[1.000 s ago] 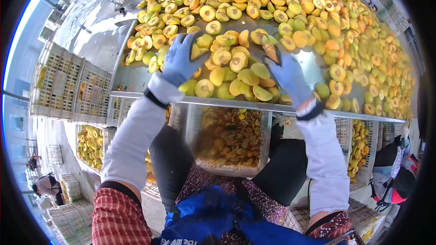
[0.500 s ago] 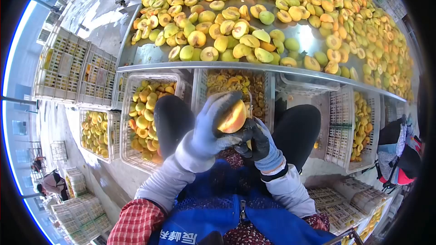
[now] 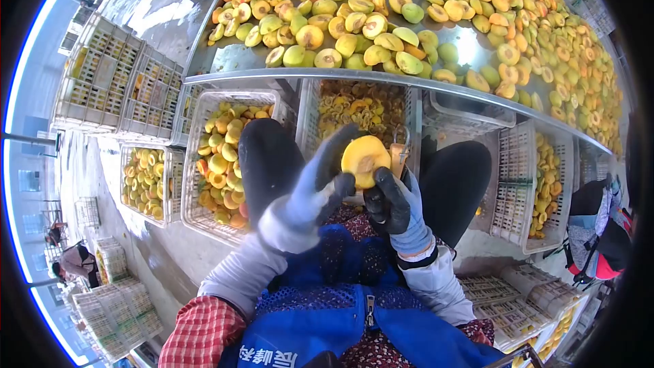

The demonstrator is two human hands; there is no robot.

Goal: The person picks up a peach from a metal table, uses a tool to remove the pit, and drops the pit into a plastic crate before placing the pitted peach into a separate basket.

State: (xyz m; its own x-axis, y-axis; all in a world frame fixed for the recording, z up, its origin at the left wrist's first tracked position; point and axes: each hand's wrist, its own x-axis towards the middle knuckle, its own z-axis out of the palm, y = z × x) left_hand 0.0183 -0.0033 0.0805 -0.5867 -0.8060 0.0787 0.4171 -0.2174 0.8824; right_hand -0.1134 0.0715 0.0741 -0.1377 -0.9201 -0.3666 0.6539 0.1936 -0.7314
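Centre: I had the fruit half (image 3: 366,161) up between the two gloved hands, above the lap, its cut yellow face and brownish hollow turned toward my camera. The right hand (image 3: 397,208) was closed, its dark-coated thumb and fingers pinching the lower right edge of the fruit half. A small tool (image 3: 400,153), with a wooden-looking part and a bent metal loop, stood up just beside the fruit half at that hand; I could not tell how it was gripped. The left hand (image 3: 310,187) was partly open around the left side, fingers raised and blurred, thumb tip at the lower left edge; I could not tell whether it bore any weight.

Upper field: many cut fruits (image 3: 310,37) covered much of the metal table (image 3: 235,58).

Below its edge: the middle crate (image 3: 308,119) contained small brown and yellow pieces, and the left crate (image 3: 212,226) and right crate (image 3: 511,197) contained yellow-orange fruit. Far left: I saw a person (image 3: 78,262) bending beside stacked crates (image 3: 117,320).
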